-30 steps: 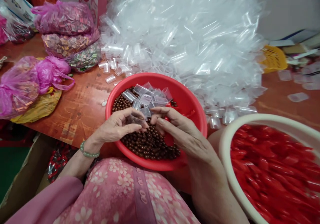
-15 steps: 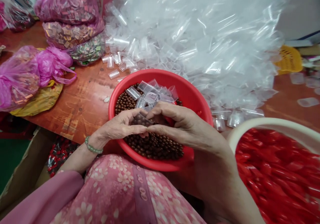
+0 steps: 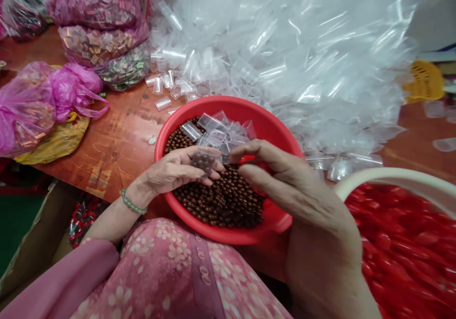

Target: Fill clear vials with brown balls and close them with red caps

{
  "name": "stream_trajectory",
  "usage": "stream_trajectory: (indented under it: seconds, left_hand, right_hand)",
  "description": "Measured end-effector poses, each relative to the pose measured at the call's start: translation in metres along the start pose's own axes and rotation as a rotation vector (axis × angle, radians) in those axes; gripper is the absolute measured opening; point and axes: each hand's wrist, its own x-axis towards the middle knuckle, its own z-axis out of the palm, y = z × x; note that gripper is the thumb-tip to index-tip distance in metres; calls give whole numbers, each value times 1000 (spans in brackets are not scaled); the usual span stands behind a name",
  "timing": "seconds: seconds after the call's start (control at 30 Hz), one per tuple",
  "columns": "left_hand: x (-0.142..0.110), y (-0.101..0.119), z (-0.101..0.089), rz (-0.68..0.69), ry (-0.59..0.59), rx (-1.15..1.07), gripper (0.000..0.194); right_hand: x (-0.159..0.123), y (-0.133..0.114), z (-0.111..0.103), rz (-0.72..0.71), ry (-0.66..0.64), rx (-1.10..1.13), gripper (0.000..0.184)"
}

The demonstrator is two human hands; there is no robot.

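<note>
Apart now, my right fingers (image 3: 261, 150) and left fingers (image 3: 178, 156) were meeting tip to tip half a second ago; the right ones have drawn off, and the clear container (image 3: 204, 159) has turned to show more of its side. It is above the near half of the red basin (image 3: 278, 133), over the brown beads (image 3: 213, 205), pinched between thumb and fingers on my left. Beads show in it or through it; I can't be sure which. My right thumb and forefinger stand parted just beside its end, and whether a fingertip touches it I can't make out.

I'd expect thin, springy plastic: light, slick, apt to dent if I squeeze mid-wall. Better to hold it lightly by the long edges. Any beads inside would roll freely, so I'd keep it level.

As for edges, the basin's rim curves round my work, its near side close to my floral apron (image 3: 171, 271). Behind, the heap of clear plastic (image 3: 285, 62) crowds in; to the right stands a cream tub (image 3: 399, 178). More room lies left, where counter (image 3: 124, 152) shows between basin and pink bags (image 3: 76, 91).
</note>
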Motion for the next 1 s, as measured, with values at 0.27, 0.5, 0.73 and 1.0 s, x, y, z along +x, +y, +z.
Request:
stream_trajectory:
  seconds: [0.27, 0.5, 0.73, 1.0]
  left_hand:
    - [3, -4, 10, 12, 97, 18, 46]
    - [7, -21, 27, 203, 301, 258, 47]
    - [3, -23, 26, 164, 362, 440, 37]
    - [4, -21, 28, 178, 358, 522, 28]
  right_hand:
    - [28, -6, 50, -242, 678, 692, 24]
    - [26, -4, 66, -286, 687, 756, 22]
    - [8, 21, 55, -239, 505, 520, 16]
    - [-8, 23, 60, -224, 466, -139, 28]
